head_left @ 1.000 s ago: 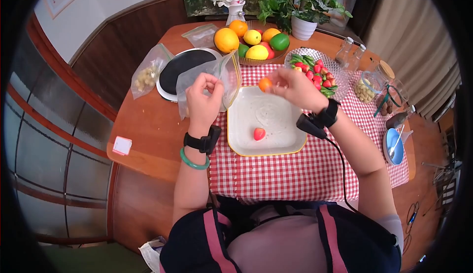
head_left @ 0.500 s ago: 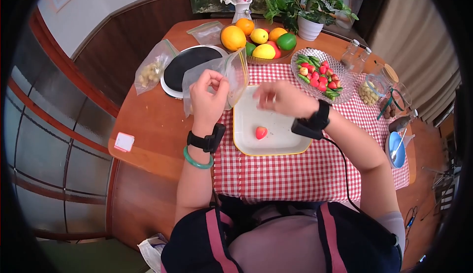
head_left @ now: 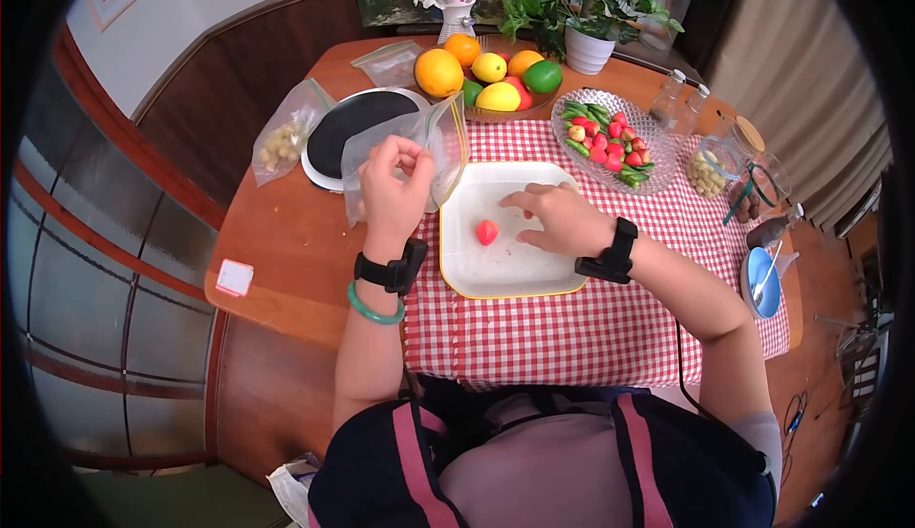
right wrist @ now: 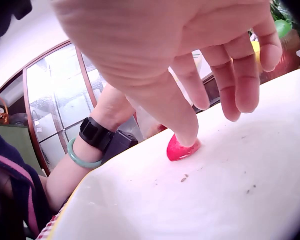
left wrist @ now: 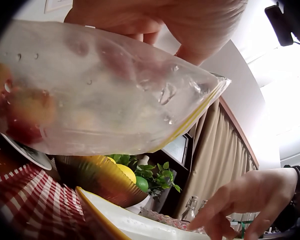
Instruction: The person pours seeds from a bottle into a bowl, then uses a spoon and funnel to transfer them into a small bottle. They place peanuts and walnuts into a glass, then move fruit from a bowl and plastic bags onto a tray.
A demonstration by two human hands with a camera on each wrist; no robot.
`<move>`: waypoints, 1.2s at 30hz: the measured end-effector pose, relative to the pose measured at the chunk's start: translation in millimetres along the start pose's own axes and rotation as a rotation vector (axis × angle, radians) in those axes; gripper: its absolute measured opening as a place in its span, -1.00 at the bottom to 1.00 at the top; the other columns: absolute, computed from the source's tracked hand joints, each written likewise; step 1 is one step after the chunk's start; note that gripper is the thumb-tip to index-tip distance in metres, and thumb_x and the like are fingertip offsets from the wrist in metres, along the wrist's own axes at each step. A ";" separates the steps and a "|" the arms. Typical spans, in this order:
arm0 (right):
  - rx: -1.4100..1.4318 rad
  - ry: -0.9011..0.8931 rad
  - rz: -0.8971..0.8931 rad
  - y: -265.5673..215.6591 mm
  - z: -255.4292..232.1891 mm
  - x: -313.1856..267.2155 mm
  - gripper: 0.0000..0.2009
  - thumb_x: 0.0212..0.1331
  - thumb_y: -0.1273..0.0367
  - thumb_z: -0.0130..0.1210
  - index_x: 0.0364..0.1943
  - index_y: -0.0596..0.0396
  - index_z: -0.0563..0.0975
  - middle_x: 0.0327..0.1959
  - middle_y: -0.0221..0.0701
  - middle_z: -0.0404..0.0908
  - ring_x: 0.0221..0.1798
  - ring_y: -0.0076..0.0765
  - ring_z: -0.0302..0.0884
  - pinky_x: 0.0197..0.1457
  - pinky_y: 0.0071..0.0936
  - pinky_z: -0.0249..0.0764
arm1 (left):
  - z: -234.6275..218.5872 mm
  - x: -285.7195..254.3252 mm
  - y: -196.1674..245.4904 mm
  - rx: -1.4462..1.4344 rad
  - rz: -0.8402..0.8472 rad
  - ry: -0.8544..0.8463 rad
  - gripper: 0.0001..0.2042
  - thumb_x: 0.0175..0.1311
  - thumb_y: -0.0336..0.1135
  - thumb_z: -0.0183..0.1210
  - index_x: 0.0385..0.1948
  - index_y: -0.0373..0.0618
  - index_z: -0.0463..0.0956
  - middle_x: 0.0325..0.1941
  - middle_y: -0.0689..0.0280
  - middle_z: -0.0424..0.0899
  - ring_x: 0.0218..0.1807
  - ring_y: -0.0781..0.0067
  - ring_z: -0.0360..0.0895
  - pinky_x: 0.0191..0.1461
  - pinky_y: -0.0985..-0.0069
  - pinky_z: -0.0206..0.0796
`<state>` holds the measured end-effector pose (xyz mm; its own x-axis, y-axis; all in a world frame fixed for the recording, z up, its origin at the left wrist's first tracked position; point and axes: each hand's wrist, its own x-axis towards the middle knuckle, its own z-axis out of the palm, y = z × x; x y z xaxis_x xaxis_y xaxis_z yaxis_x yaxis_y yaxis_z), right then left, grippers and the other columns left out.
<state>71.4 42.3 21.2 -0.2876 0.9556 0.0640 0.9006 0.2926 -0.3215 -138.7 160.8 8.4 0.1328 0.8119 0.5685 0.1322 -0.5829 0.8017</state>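
Observation:
My left hand grips a clear zip bag by its upper edge, left of the white dish. Through the bag's wet plastic in the left wrist view, red-and-yellow fruits show blurrily. A single small red fruit, tapered like a strawberry, lies in the white yellow-rimmed dish. Over the dish, just right of that fruit, my right hand hovers with thumb and fingers spread. In the right wrist view its thumb overlaps the red fruit, and the fingers hang apart from it.
A glass bowl of red fruits and green peppers stands behind right. Farther back are a fruit bowl and a potted plant. A black-topped scale and another filled bag sit left; jars and a blue bowl right.
My right hand released an orange-red fruit, which left view near the bag, then came down over the dish. The red fruit in the dish shifted slightly. My left hand keeps gripping the bag.

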 end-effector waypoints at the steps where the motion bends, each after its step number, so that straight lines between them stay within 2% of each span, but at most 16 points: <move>1: 0.032 0.042 -0.035 -3.1 2.3 1.4 -0.62 -0.02 0.36 0.25 -0.03 -0.01 0.54 -0.22 -0.30 0.55 -0.14 -0.20 0.52 -0.01 -0.28 0.34 | 0.1 -0.2 -0.1 0.003 -0.004 -0.005 -0.91 0.02 -0.46 0.20 -0.54 -0.22 0.46 -0.59 0.29 0.54 -0.52 0.48 0.47 -0.37 0.52 0.31; 4: -0.014 -0.004 -0.130 -15.7 8.4 9.2 -0.57 -0.01 0.38 0.23 0.04 -0.04 0.50 -0.19 -0.28 0.53 -0.11 -0.16 0.51 0.00 -0.24 0.33 | -0.7 0.2 0.4 0.007 0.005 -0.020 -0.91 0.02 -0.46 0.20 -0.55 -0.22 0.46 -0.58 0.28 0.55 -0.53 0.48 0.47 -0.39 0.52 0.30; 8: -0.122 -0.083 -0.112 -13.7 12.2 18.1 -0.70 0.02 0.34 0.18 -0.10 -0.02 0.54 -0.31 -0.30 0.59 -0.10 -0.14 0.54 0.00 -0.18 0.31 | -3.2 1.7 -1.2 -0.013 -0.014 -0.017 -0.91 0.03 -0.47 0.20 -0.54 -0.24 0.46 -0.57 0.29 0.54 -0.53 0.51 0.46 -0.40 0.55 0.30; 11: -0.104 -0.072 0.094 -1.1 8.5 17.2 -0.79 0.09 0.27 0.09 -0.25 0.05 0.59 -0.44 -0.27 0.63 -0.25 -0.11 0.59 0.02 -0.18 0.33 | -4.3 0.6 3.0 -0.040 -0.021 -0.009 -0.91 0.04 -0.49 0.19 -0.54 -0.25 0.45 -0.57 0.29 0.54 -0.54 0.54 0.46 -0.40 0.57 0.30; 14: -0.208 0.007 0.177 9.6 4.2 11.9 -0.72 0.14 0.20 0.02 -0.37 0.12 0.63 -0.50 -0.21 0.63 -0.36 -0.08 0.60 0.02 -0.19 0.36 | -3.8 1.1 2.3 -0.042 -0.020 -0.018 -0.91 0.04 -0.49 0.19 -0.53 -0.25 0.45 -0.57 0.30 0.53 -0.53 0.55 0.46 -0.40 0.57 0.30; 15: -0.212 -0.017 0.224 7.8 0.0 9.3 -0.68 0.16 0.19 -0.01 -0.45 0.13 0.65 -0.51 -0.20 0.63 -0.35 -0.10 0.60 0.01 -0.19 0.39 | -3.5 1.2 0.9 -0.041 -0.018 -0.017 -0.91 0.04 -0.49 0.19 -0.53 -0.25 0.45 -0.57 0.30 0.53 -0.53 0.54 0.46 -0.40 0.57 0.30; 18: -0.175 -0.113 0.303 10.9 -6.7 2.7 -0.73 0.13 0.24 0.02 -0.39 0.15 0.64 -0.48 -0.20 0.64 -0.34 -0.10 0.60 0.01 -0.18 0.39 | -3.7 0.9 1.8 -0.025 -0.008 -0.013 -0.91 0.04 -0.49 0.19 -0.53 -0.25 0.46 -0.56 0.29 0.54 -0.53 0.54 0.47 -0.39 0.57 0.31; 21: -0.066 0.114 0.202 10.2 -5.7 -6.4 -0.80 0.08 0.31 0.10 -0.29 0.11 0.63 -0.43 -0.24 0.64 -0.35 -0.10 0.60 -0.09 -0.30 0.48 | -2.4 0.4 3.1 -0.001 -0.004 -0.011 -0.91 0.04 -0.48 0.19 -0.53 -0.25 0.46 -0.55 0.29 0.54 -0.52 0.52 0.48 -0.39 0.56 0.32; 24: -0.073 0.030 0.063 14.9 -2.5 -5.6 -0.81 0.00 0.36 0.16 -0.28 0.10 0.62 -0.38 -0.29 0.65 -0.30 -0.15 0.61 -0.09 -0.31 0.48 | -1.8 0.4 1.0 0.007 -0.011 -0.015 -0.91 0.04 -0.47 0.20 -0.53 -0.25 0.46 -0.55 0.27 0.54 -0.52 0.51 0.49 -0.38 0.55 0.32; 27: -0.004 -0.092 0.050 12.4 -0.4 -7.5 -0.80 -0.05 0.33 0.18 -0.33 0.09 0.60 -0.38 -0.26 0.65 -0.25 -0.17 0.59 -0.03 -0.23 0.36 | -1.8 0.6 0.1 -0.008 -0.027 -0.008 -0.91 0.03 -0.47 0.20 -0.53 -0.25 0.46 -0.55 0.27 0.53 -0.52 0.51 0.49 -0.38 0.55 0.33; 30: -0.068 -0.097 0.037 5.1 -2.7 -10.9 -0.81 -0.05 0.38 0.19 -0.32 0.13 0.61 -0.39 -0.26 0.65 -0.28 -0.19 0.61 -0.11 -0.34 0.48 | -1.7 -0.1 0.6 -0.017 -0.031 -0.009 -0.91 0.03 -0.47 0.20 -0.53 -0.25 0.47 -0.55 0.27 0.53 -0.52 0.51 0.49 -0.39 0.55 0.32; 33: 0.010 0.018 0.027 -5.5 -27.7 -11.9 -0.82 -0.03 0.34 0.18 -0.33 0.10 0.59 -0.42 -0.26 0.64 -0.26 -0.17 0.59 -0.03 -0.27 0.36 | -3.8 1.5 0.9 -0.038 -0.021 -0.005 -0.91 0.03 -0.47 0.20 -0.53 -0.24 0.47 -0.55 0.28 0.53 -0.52 0.51 0.48 -0.40 0.55 0.31; 34: 0.108 0.087 0.052 -9.4 -38.5 -9.6 -0.79 -0.01 0.32 0.19 -0.30 0.12 0.58 -0.42 -0.25 0.63 -0.26 -0.16 0.59 -0.07 -0.28 0.40 | -3.7 0.6 1.0 -0.048 -0.019 -0.003 -0.91 0.03 -0.48 0.20 -0.53 -0.24 0.46 -0.55 0.28 0.53 -0.52 0.51 0.48 -0.40 0.55 0.31; 36: 0.171 0.422 -0.035 -19.7 -53.1 -5.3 -0.79 -0.01 0.33 0.21 -0.31 0.13 0.58 -0.43 -0.22 0.63 -0.27 -0.14 0.59 -0.12 -0.27 0.44 | -2.6 -0.3 1.3 -0.041 -0.015 0.003 -0.92 0.02 -0.48 0.20 -0.53 -0.24 0.46 -0.57 0.29 0.53 -0.52 0.51 0.47 -0.40 0.55 0.31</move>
<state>72.4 33.4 77.3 -0.1273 0.8862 0.4455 0.8158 0.3490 -0.4611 -141.1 159.9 9.8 0.1285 0.8205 0.5571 0.0941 -0.5693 0.8167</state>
